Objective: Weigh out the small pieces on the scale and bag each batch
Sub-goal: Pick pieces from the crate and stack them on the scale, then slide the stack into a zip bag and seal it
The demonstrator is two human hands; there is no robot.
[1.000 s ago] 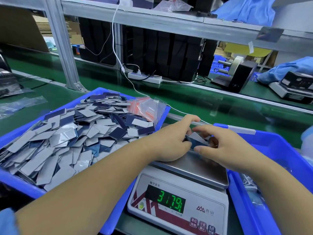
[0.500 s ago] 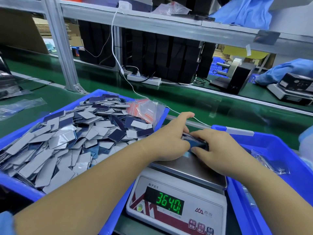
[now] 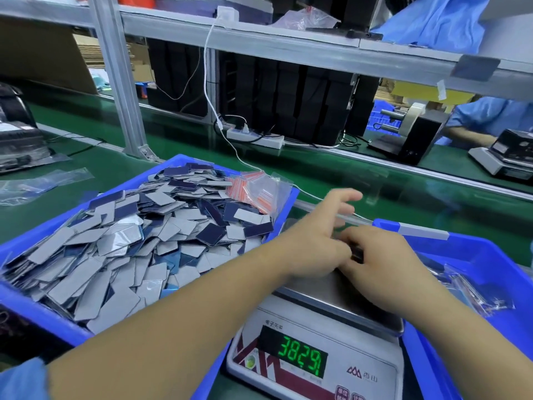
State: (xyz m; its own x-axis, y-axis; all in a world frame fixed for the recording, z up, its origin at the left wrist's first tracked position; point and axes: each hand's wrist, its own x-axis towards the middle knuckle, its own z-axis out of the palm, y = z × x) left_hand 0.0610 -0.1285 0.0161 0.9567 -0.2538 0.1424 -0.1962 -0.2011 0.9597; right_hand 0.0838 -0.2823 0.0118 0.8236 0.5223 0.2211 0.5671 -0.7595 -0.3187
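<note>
Small flat rectangular pieces [image 3: 138, 241], grey on one face and dark blue on the other, lie heaped in a blue plastic tray [image 3: 43, 316] on the left of the green bench [image 3: 375, 183]. At the far right corner of that heap sits a bundle of clear zip bags with red strips [image 3: 256, 189]. Just right of the tray stands a white electronic scale [image 3: 317, 356] with a steel weighing pan [image 3: 331, 295]; its green digits read 382.9. Both hands meet over the far part of the pan. The left hand [image 3: 314, 243] has its thumb and lower fingers pressed toward a small dark stack of pieces [image 3: 357, 254], while its upper fingers are spread and raised, blurred; whether it truly grips the stack I cannot tell. The right hand [image 3: 383, 261] is curled over the stack from the right, fingers bent around it. Most of the stack is hidden between the two hands. Right of the scale is a second blue plastic tray [image 3: 490, 261] holding filled clear bags [image 3: 473, 293]. A white cable [image 3: 207, 90] runs from the shelf down to a white power strip [image 3: 256, 138] at the back of the bench. Far right, another person's blue sleeve [image 3: 490, 116] shows near a second scale [image 3: 501, 160].
</note>
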